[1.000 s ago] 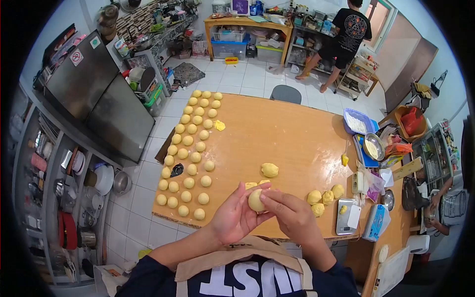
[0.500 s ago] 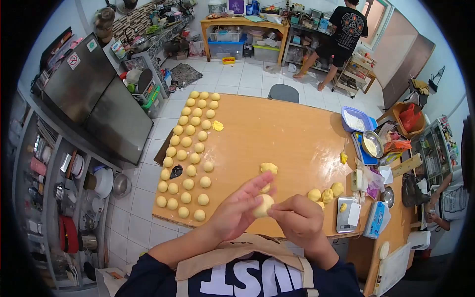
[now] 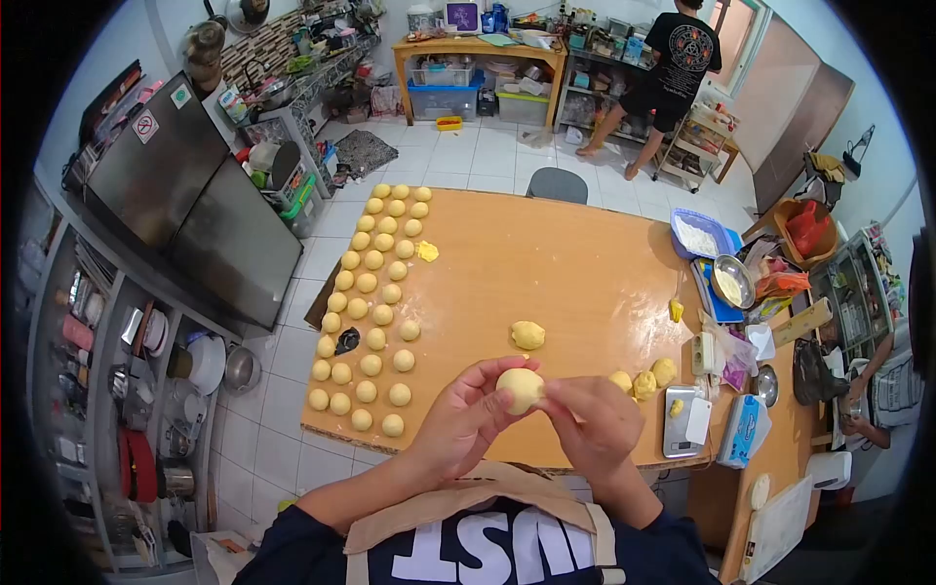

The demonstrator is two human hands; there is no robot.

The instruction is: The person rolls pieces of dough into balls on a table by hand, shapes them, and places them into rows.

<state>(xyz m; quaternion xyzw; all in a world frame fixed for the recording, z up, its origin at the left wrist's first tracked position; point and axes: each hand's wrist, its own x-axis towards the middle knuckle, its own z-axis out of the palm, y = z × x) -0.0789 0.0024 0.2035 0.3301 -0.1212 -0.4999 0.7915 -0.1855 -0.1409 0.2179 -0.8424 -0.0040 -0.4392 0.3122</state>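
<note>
A pale yellow dough ball [image 3: 520, 389] is held up over the near side of the wooden table [image 3: 546, 263]. My left hand [image 3: 466, 413] cups it from the left, thumb on its front and fingers behind. Pinching its right side are the fingertips of my right hand [image 3: 595, 419]. Just beyond my hands lies a rougher dough lump [image 3: 527, 335]. Several more lumps [image 3: 644, 384] sit to the right, near the digital scale [image 3: 680, 429]. Smooth dough balls [image 3: 370, 365] stand in rows along the table's left side.
A blue basin of white flour [image 3: 696, 237] and a metal bowl [image 3: 732, 281] stand at the right edge. A blue-and-white packet [image 3: 743, 432] lies by the scale. One person [image 3: 671, 88] stands at the back shelves; another's arm [image 3: 863, 400] shows far right. A stool [image 3: 558, 185] is behind the table.
Both hands have moved slightly away from me with the dough ball. My left fingers have curled in from a stretched pose and now wrap behind it.
</note>
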